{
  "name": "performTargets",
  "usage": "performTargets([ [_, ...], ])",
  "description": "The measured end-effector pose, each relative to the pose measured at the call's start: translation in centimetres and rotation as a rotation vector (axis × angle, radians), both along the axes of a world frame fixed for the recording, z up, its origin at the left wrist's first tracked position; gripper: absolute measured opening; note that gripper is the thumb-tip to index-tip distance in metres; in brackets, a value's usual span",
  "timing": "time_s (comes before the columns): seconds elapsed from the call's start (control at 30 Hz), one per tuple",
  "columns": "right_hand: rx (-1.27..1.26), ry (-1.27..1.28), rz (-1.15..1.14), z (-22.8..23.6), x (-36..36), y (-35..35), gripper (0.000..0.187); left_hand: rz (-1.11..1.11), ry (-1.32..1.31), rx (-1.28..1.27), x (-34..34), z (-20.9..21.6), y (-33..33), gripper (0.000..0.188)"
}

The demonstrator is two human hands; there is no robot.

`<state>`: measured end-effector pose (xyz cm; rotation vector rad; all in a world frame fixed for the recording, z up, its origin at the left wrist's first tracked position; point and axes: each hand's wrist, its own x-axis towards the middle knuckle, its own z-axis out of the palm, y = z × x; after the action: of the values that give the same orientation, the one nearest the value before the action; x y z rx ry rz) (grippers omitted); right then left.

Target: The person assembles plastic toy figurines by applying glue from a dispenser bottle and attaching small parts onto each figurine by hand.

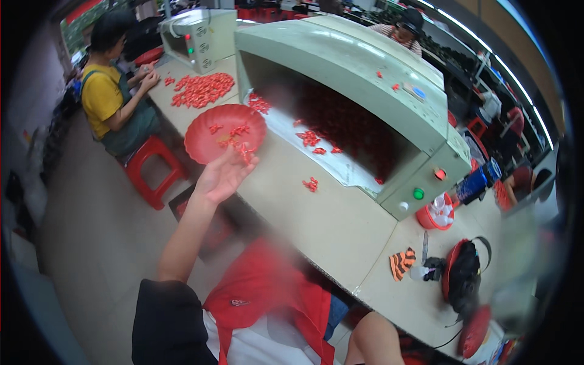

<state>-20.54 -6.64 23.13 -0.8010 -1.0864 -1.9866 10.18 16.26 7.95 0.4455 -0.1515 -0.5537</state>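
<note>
My left hand (224, 177) is at the near rim of a round red scalloped dish (201, 137), palm turned partly up. Between its thumb and fingers is a small glossy red piece (246, 152); its exact kind is too small to make out. A few similar red pieces (239, 130) lie in the dish, along with something yellowish. My right hand is out of view; only bare skin, seemingly of my right arm, shows at the lower edge. One loose red piece (311, 184) rests on the tabletop, right of the dish.
A large pale-green machine (340, 55) stands open-fronted on the table, red pieces on the white sheet (347, 173) inside. A red heap (204, 90) lies near a seated person in yellow (103, 97). Rightward are a red bucket (429, 220), striped cloth (401, 263) and black bag (465, 274).
</note>
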Motion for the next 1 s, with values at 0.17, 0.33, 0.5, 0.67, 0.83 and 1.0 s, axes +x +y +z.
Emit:
performTargets([
  [0.17, -0.073, 0.373, 0.154, -3.2, 3.2, 1.9, 0.028, 0.071, -0.058, 0.159, 2.5, 0.0, 1.7, 0.026],
  [0.33, -0.427, 1.223, 0.084, -0.1, 8.4, 1.5, 0.010, 0.561, -0.787, 1.556, 8.3, -1.7, 4.4, 0.036],
  [0.5, -0.589, 1.150, -0.187, 3.2, 9.6, 1.3, 0.009, 0.713, -1.225, 2.076, 12.1, -2.6, 2.4, 0.033],
  [0.67, -0.573, 1.312, 0.058, 2.7, 11.2, 1.0, 0.009, 0.983, -1.423, 1.968, 13.2, -1.6, -1.0, 0.033],
  [0.83, -0.529, 0.920, 0.121, -3.1, 12.8, 4.1, 0.036, 0.490, -1.361, 1.699, 8.3, 0.5, -10.0, 0.028],
  [1.0, -0.646, 1.180, -0.192, -8.3, 11.4, 4.6, 0.030, 0.304, -1.329, 1.619, 2.6, -3.3, -13.6, 0.032],
])
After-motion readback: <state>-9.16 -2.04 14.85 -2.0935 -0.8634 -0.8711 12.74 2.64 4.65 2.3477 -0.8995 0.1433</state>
